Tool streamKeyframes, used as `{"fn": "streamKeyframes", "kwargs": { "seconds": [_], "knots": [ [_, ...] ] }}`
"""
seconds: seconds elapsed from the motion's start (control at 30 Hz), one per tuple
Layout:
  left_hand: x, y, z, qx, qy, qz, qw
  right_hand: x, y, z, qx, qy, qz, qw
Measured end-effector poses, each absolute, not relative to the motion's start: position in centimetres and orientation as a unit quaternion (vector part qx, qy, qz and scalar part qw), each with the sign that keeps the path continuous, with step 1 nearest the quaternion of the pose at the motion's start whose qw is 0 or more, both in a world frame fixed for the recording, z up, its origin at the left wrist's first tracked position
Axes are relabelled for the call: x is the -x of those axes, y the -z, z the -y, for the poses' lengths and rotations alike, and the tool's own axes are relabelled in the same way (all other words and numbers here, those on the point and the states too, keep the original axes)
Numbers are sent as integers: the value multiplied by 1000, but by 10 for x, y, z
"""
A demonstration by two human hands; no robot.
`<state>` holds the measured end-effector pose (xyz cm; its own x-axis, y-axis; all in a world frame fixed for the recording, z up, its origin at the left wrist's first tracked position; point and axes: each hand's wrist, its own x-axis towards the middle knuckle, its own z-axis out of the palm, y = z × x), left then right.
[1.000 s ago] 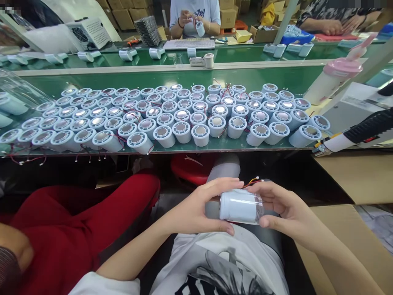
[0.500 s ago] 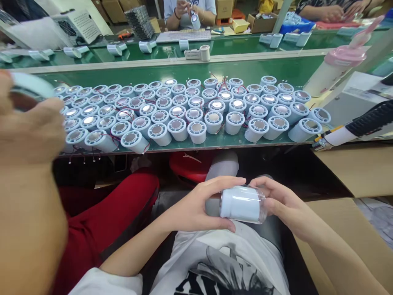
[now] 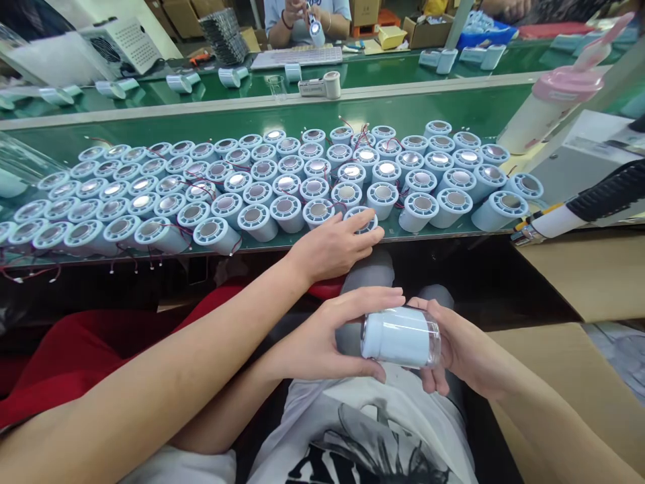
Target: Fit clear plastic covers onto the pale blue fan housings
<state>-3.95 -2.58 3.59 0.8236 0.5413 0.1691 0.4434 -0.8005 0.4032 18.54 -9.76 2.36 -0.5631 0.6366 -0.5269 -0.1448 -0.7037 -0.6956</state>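
Over my lap I hold a pale blue cylinder with a clear end cap (image 3: pixel 399 336) lying on its side. My left hand (image 3: pixel 322 343) grips its left end with thumb and fingers. My right hand (image 3: pixel 456 346) cups its capped right end. A neighbouring person's hand (image 3: pixel 335 242) reaches in from the left across my arms and rests on one cylinder at the front edge of the green belt (image 3: pixel 453 114). Several rows of the same pale blue cylinders (image 3: pixel 282 181), some with red wires, stand on that belt.
A pink-capped bottle (image 3: pixel 549 111) stands at the right. A black-handled tool (image 3: pixel 594 205) lies beside the belt, above cardboard boxes (image 3: pixel 589 282). The neighbour's red-clad leg (image 3: pixel 91 349) is at my left. Across a second belt, another person (image 3: pixel 307 17) handles a cylinder.
The neighbour's arm, which was raised close at the left holding a cylinder, has swung down to the belt's front row. My right hand has shifted to cup the cap end.
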Motion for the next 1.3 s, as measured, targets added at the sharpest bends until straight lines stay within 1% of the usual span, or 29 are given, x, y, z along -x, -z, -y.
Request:
{"fn": "streamKeyframes", "kwargs": {
  "seconds": [0.07, 0.1, 0.2, 0.23, 0.27, 0.3, 0.33, 0.4, 0.43, 0.47, 0.53, 0.57, 0.6, 0.63, 0.67, 0.73, 0.8, 0.87, 1.07, 1.3],
  "knots": [
    [34, -36, 0, -947, -112, -280, 114, -185, -25, 97, 401, -847, 279, 211],
    [30, -35, -9, -951, -93, -287, 63, -185, -25, 96, 398, -854, 269, 197],
    [22, -28, -21, -949, -2, -278, -148, -187, -22, 97, 385, -871, 263, 156],
    [21, -26, -22, -946, 11, -273, -174, -188, -21, 98, 382, -870, 274, 148],
    [21, -26, -22, -950, 2, -275, -150, -189, -19, 99, 384, -863, 293, 150],
    [22, -26, -23, -955, -25, -283, -82, -190, -17, 100, 395, -845, 321, 165],
    [24, -28, -22, -953, -67, -296, 26, -192, -15, 102, 417, -813, 358, 190],
    [31, -36, -17, -899, -150, -314, 264, -196, -12, 105, 470, -703, 461, 269],
    [35, -40, -11, -861, -178, -318, 355, -199, -11, 106, 483, -628, 525, 311],
    [38, -44, -1, -828, -198, -321, 416, -201, -10, 107, 476, -548, 595, 346],
    [41, -47, 27, -791, -217, -327, 469, -205, -9, 107, 398, -403, 724, 393],
    [40, -46, 43, -781, -220, -326, 486, -207, -9, 107, 351, -351, 770, 401],
    [39, -44, 58, -756, -232, -330, 515, -208, -9, 107, 318, -325, 796, 399],
    [37, -42, 71, -703, -258, -340, 569, -209, -9, 107, 304, -329, 802, 395],
    [35, -39, 82, -670, -270, -342, 601, -209, -9, 106, 309, -364, 788, 390],
    [32, -37, 92, -628, -285, -343, 638, -209, -9, 106, 338, -489, 709, 379],
    [31, -38, 91, -629, -278, -342, 641, -209, -7, 105, 345, -600, 617, 374],
    [31, -40, 86, -618, -265, -346, 655, -209, -7, 104, 343, -634, 581, 378],
    [32, -33, 82, -584, -249, -343, 692, -209, -10, 100, 398, -527, 655, 367],
    [32, -24, 75, -561, -278, -320, 711, -198, -7, 99, 397, -415, 713, 402]
  ]
}}
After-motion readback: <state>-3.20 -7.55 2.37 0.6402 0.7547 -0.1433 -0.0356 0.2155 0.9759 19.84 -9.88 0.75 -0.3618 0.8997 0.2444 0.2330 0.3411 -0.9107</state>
